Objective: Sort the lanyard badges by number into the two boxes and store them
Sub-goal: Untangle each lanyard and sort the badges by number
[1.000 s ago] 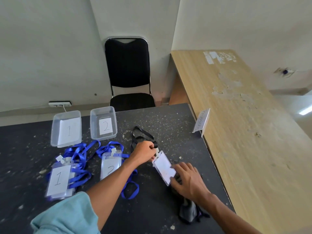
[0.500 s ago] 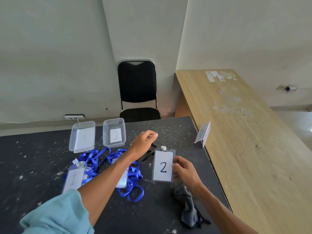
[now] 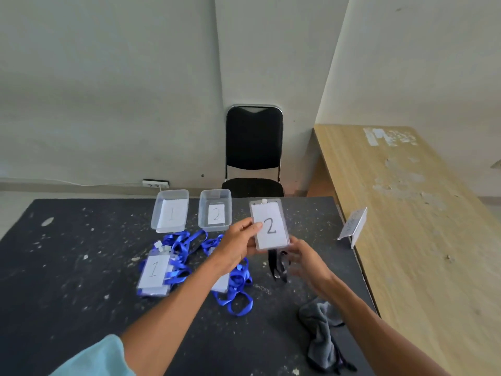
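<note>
I hold a clear badge marked "2" (image 3: 271, 226) upright above the dark table (image 3: 76, 280). My left hand (image 3: 238, 242) pinches its left edge. A black lanyard (image 3: 272, 263) hangs from under the badge, and my right hand (image 3: 309, 261) curls just below the badge's bottom edge beside that strap; its grip is blurred. Two clear boxes stand at the table's far edge: box "1" (image 3: 171, 193) on the left, box "2" (image 3: 215, 191) to its right. A badge marked "1" (image 3: 154, 270) lies among blue lanyards (image 3: 235, 297). Another badge (image 3: 221, 283) lies partly under my left forearm.
A grey cloth (image 3: 320, 332) lies crumpled at the table's near right. A small tilted sign (image 3: 352, 226) stands at the right edge, against a long wooden counter (image 3: 406, 226). A black chair (image 3: 253, 139) stands behind the table by the wall.
The badge was turned over to show its "2" and lifted off the table toward the boxes. My left hand took its left edge; my right hand slid from its side to beneath it.
</note>
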